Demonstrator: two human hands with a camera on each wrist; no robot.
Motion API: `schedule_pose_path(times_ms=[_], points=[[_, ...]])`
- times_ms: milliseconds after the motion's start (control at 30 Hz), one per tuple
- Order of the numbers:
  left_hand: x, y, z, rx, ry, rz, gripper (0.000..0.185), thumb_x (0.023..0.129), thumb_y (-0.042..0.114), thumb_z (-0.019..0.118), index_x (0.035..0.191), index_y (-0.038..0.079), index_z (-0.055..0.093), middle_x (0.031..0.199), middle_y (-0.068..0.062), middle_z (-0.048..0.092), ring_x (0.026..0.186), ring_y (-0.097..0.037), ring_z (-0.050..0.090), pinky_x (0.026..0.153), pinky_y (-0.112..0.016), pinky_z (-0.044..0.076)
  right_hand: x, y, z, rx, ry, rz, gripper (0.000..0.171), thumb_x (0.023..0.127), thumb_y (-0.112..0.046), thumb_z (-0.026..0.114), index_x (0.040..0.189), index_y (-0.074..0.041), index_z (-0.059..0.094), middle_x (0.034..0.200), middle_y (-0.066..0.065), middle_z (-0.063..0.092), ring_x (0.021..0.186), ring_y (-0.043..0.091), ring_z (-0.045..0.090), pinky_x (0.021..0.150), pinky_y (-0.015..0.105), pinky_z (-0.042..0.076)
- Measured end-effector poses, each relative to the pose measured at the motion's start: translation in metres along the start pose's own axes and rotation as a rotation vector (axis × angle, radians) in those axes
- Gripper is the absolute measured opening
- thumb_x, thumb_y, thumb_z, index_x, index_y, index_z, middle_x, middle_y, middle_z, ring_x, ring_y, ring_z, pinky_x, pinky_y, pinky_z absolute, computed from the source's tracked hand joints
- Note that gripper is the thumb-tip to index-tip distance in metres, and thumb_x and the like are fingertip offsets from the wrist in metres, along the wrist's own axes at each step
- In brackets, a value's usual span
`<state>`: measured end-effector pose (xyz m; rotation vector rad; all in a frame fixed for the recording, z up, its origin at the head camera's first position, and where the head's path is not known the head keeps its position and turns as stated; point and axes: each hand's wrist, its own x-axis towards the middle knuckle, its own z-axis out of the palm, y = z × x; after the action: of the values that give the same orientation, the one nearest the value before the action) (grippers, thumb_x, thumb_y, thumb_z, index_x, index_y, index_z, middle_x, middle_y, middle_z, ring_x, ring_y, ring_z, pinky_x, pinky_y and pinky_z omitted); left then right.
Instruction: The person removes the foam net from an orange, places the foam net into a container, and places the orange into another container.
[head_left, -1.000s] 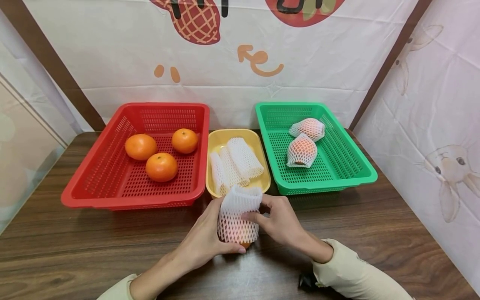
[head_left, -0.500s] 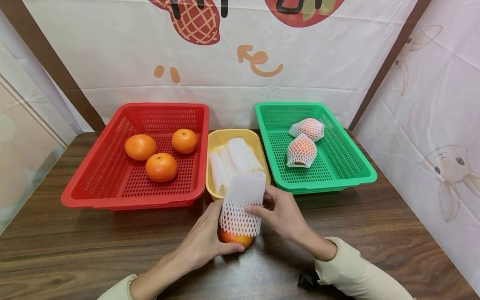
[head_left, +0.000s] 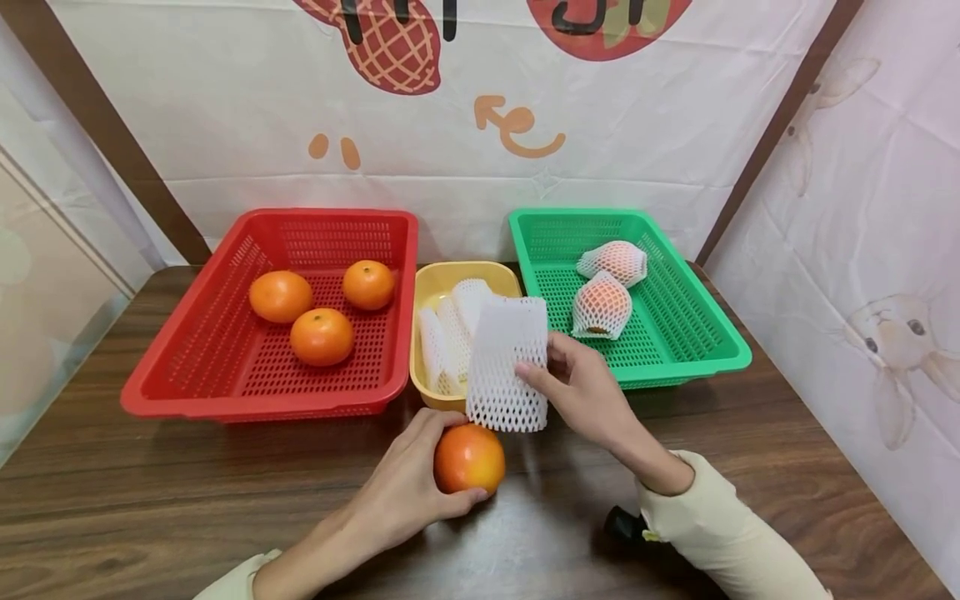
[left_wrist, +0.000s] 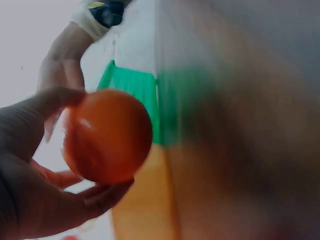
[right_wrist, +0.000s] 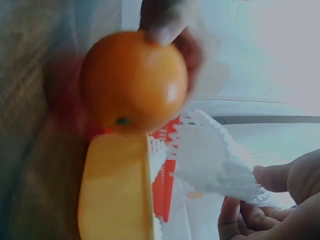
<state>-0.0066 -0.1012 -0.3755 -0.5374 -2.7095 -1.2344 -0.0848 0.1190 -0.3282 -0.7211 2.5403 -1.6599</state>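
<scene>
My left hand [head_left: 405, 471] grips a bare orange [head_left: 470, 459] low over the table, thumb on the near side and fingers round the far side. In the right wrist view a small green stem spot shows on the orange [right_wrist: 132, 82]. Between thumb and fingers, my right hand [head_left: 588, 392] pinches a white foam net sleeve [head_left: 506, 367]. The sleeve hangs flat beyond the orange, its lower edge just above the fruit, and overlaps the yellow tray [head_left: 431, 275] in the head view. The left wrist view has the orange [left_wrist: 110, 137] in the curled fingers.
Several more foam net sleeves [head_left: 438, 333] lie in the yellow tray. At left, a red basket [head_left: 255, 407] contains three oranges [head_left: 321, 337]. The green basket [head_left: 675, 367] at right has two net-wrapped fruits [head_left: 602, 304]. A small black object [head_left: 624, 525] is by my right sleeve.
The foam net sleeve has come up off the orange, drawn away and to the right by my right hand. The orange is now uncovered, still in my left hand.
</scene>
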Motion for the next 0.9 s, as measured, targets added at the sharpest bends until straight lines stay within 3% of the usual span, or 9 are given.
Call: schedule_pose_path(times_ms=[133, 367, 467, 567, 800, 900], points=[[-0.002, 0.012, -0.02, 0.005, 0.043, 0.031, 0.07, 0.063, 0.029, 0.09, 0.12, 0.011, 0.055, 0.112, 0.004, 0.053, 0.097, -0.011, 0.055, 0.082, -0.037, 0.05, 0.016, -0.005, -0.004, -0.065, -0.039, 0.03, 0.038, 0.091, -0.017, 0.067, 0.123, -0.004, 0.052, 0.103, 0.008, 0.07, 0.091, 0.015, 0.066, 0.074, 0.03, 0.053], [-0.002, 0.024, -0.07, 0.103, 0.193, 0.096, 0.072, 0.062, 0.025, 0.091, 0.121, 0.008, 0.055, 0.111, 0.002, 0.057, 0.096, -0.013, 0.055, 0.083, -0.034, 0.049, 0.051, -0.01, -0.003, -0.148, -0.122, 0.083, 0.043, 0.092, -0.017, 0.066, 0.126, -0.002, 0.046, 0.107, 0.011, 0.068, 0.085, 0.014, 0.066, 0.07, 0.031, 0.053], [0.0, 0.023, -0.093, 0.113, 0.26, 0.062, 0.071, 0.063, 0.023, 0.091, 0.122, 0.009, 0.054, 0.112, -0.002, 0.057, 0.097, -0.017, 0.055, 0.083, -0.027, 0.044, 0.065, -0.008, 0.002, -0.187, -0.142, 0.109, 0.044, 0.091, -0.018, 0.067, 0.127, -0.001, 0.045, 0.103, 0.011, 0.068, 0.083, 0.014, 0.066, 0.067, 0.03, 0.052], [0.002, 0.018, -0.114, 0.122, 0.307, -0.021, 0.071, 0.067, 0.025, 0.089, 0.126, 0.009, 0.052, 0.117, -0.006, 0.056, 0.101, -0.022, 0.053, 0.083, -0.024, 0.04, 0.077, -0.004, 0.008, -0.258, -0.153, 0.138, 0.047, 0.091, -0.02, 0.068, 0.128, -0.002, 0.046, 0.099, 0.01, 0.068, 0.08, 0.014, 0.065, 0.066, 0.029, 0.051], [0.01, -0.009, -0.155, 0.203, 0.399, -0.183, 0.072, 0.074, 0.032, 0.083, 0.131, 0.003, 0.048, 0.118, -0.015, 0.055, 0.095, -0.028, 0.05, 0.072, -0.017, 0.036, 0.092, 0.002, 0.016, -0.428, -0.134, 0.152, 0.056, 0.089, -0.022, 0.069, 0.134, 0.0, 0.044, 0.095, 0.012, 0.064, 0.08, 0.021, 0.061, 0.066, 0.031, 0.05], [0.014, -0.023, -0.168, 0.249, 0.412, -0.24, 0.073, 0.077, 0.033, 0.08, 0.132, -0.001, 0.046, 0.119, -0.021, 0.053, 0.097, -0.035, 0.048, 0.074, -0.028, 0.038, 0.097, 0.003, 0.019, -0.466, -0.123, 0.135, 0.056, 0.09, -0.02, 0.069, 0.135, 0.001, 0.043, 0.089, 0.011, 0.063, 0.075, 0.022, 0.061, 0.064, 0.031, 0.05]])
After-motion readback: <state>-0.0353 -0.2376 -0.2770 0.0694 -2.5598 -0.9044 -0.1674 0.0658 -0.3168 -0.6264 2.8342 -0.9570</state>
